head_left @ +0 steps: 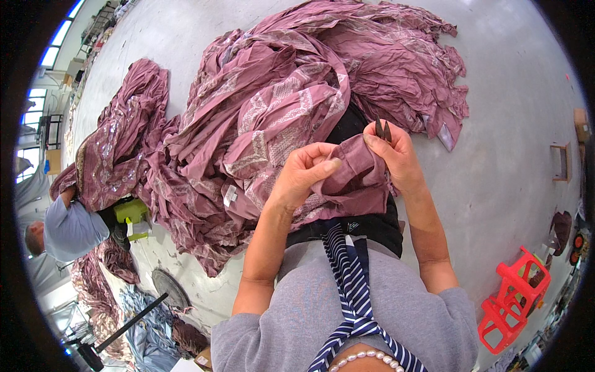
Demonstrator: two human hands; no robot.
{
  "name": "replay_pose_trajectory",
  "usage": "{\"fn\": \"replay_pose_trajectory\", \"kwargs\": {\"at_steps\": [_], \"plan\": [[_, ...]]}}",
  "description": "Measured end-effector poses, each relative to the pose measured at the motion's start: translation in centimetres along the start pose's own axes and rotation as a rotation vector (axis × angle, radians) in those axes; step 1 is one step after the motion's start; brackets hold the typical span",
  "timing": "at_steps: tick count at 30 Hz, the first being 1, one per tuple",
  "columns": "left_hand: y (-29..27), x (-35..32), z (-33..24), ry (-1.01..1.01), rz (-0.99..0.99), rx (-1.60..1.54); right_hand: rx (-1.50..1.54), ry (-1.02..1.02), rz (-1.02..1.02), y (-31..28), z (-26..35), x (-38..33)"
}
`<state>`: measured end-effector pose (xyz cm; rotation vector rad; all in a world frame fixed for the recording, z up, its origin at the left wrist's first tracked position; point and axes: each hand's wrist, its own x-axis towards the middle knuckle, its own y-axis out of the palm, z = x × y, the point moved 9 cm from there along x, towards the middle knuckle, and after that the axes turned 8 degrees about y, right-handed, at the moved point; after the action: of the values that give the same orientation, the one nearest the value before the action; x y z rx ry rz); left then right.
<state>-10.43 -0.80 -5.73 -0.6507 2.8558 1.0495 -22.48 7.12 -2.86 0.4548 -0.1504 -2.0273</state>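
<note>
Left hand (304,173) pinches a fold of mauve cloth (356,170); right hand (393,155) grips that fold and small dark snips (382,129).

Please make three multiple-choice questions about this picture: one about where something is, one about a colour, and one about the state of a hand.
1. Where is the red plastic stool?
A. On the floor at the person's right
B. On top of the fabric pile
C. In the person's left hand

2. What colour is the large heap of fabric?
A. Bright yellow
B. Dusty pink-mauve
C. White

3. What is the right hand doing?
A. Resting open on the floor
B. Holding a small dark cutting tool at the cloth
C. Hanging empty at the side

Answers:
1 A: the red plastic stool lies on the grey floor at the lower right.
2 B: the heap of fabric is pink-mauve with paler patterned bands.
3 B: the right hand grips the small dark cutting tool above the fold of cloth, which the left hand also pinches.
</note>
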Motion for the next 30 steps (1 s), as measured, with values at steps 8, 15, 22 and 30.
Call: {"fn": "replay_pose_trajectory", "kwargs": {"at_steps": [8,15,22,30], "plan": [[0.6,-0.4,-1.0,0.013,0.005,-0.029,-0.399,-0.123,-0.206,-0.8,1.2,-0.7],[0.8,-0.5,-1.8,0.075,-0.019,0.157,-0.978,-0.493,-0.315,1.8,6.6,-4.5],[0.9,-0.7,-2.0,0.095,-0.058,0.257,-1.182,-0.605,-0.302,3.5,6.8,-5.1],[1.3,-0.5,-1.8,0.079,-0.023,0.301,-1.246,-0.66,-0.301,4.2,6.8,-4.8]]}}
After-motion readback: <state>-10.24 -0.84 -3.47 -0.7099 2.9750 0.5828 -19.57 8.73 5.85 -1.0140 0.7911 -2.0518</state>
